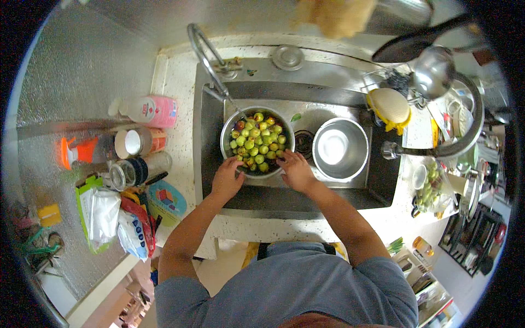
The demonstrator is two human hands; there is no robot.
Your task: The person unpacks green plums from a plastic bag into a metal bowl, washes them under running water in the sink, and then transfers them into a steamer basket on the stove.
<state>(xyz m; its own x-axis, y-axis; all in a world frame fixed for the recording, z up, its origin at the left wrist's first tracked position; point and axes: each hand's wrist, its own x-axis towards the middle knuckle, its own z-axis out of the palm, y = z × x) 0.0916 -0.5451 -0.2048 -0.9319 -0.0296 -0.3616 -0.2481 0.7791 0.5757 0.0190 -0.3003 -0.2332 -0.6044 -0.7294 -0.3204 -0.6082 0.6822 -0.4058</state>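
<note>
A metal bowl point(222, 144) stands in the left part of the steel sink point(348, 197), full of small round green fruits point(258, 141), some with reddish or brown patches. My left hand point(228, 175) is at the bowl's lower left rim, its fingertips over the edge beside the fruits. At the lower right rim is my right hand point(296, 170), fingers bent over the edge near the fruits. Whether either hand grips the rim or a fruit cannot be made out. To the right, a second metal bowl point(340, 149) holds no visible fruit.
A curved faucet point(207, 61) reaches over the fruit bowl's upper left. Between the bowls lies the drain point(304, 143), with a green leaf point(295, 117) above it. Bottles and jars point(158, 111) line the left counter. A bag of grapes point(432, 186) and a yellow-edged sponge point(389, 107) are right.
</note>
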